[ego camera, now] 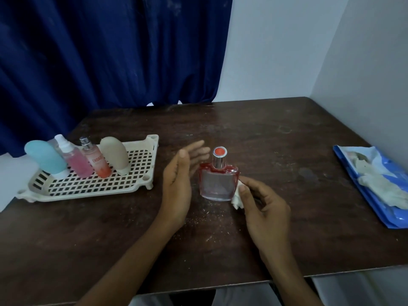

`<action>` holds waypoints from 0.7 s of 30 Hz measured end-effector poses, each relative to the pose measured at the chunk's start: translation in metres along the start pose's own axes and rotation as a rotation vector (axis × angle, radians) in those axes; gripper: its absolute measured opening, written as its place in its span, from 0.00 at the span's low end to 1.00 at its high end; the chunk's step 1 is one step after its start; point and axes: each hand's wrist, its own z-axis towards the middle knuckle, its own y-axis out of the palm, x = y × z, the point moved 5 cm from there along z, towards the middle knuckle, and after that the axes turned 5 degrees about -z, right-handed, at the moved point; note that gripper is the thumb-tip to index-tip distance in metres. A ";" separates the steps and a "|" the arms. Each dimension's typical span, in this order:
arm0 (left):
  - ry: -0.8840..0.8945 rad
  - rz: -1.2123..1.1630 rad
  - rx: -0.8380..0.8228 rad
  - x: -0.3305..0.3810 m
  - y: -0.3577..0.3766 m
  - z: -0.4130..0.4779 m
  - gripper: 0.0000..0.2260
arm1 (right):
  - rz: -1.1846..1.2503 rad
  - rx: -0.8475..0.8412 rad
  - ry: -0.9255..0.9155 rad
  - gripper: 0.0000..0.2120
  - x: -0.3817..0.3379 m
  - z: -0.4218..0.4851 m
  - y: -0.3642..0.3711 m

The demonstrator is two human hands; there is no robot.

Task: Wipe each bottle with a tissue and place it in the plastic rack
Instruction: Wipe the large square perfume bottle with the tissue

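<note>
A flat glass perfume bottle (218, 182) with a red top and silver cap stands upright on the dark wooden table (265, 146). My right hand (262, 206) pinches a crumpled white tissue (237, 198) against the bottle's lower right side. My left hand (181, 180) hovers just left of the bottle, fingers straight, not touching it. The beige plastic rack (88, 186) at the left holds a blue bottle (45, 159), a pink spray bottle (74, 161), an orange-pink spray bottle (96, 161) and a beige bottle (116, 156).
A blue tissue packet (373, 191) with tissues pulled out lies at the table's right edge by the white wall. A dark blue curtain (110, 51) hangs behind the table. White paper (11, 180) lies left of the rack.
</note>
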 end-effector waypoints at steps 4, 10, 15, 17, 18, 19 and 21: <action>-0.047 0.090 0.180 0.000 0.000 -0.030 0.15 | 0.001 -0.012 0.002 0.08 0.001 0.000 0.000; -0.106 0.227 0.140 -0.012 0.042 -0.051 0.37 | -0.027 -0.020 -0.043 0.08 -0.004 -0.001 -0.002; -0.085 0.304 0.008 -0.018 0.047 -0.027 0.37 | -0.098 -0.004 -0.139 0.11 -0.016 -0.005 -0.003; -0.028 0.330 -0.043 -0.020 0.043 -0.021 0.33 | -0.123 -0.003 -0.183 0.11 -0.021 -0.006 -0.001; 0.011 0.343 -0.068 -0.020 0.041 -0.018 0.30 | -0.124 -0.009 -0.199 0.10 -0.022 -0.006 0.000; 0.039 0.346 -0.092 -0.020 0.038 -0.015 0.27 | -0.122 -0.016 -0.214 0.10 -0.023 -0.007 0.001; 0.061 0.314 -0.139 -0.017 0.034 -0.009 0.18 | -0.114 -0.027 -0.236 0.09 -0.024 -0.006 0.003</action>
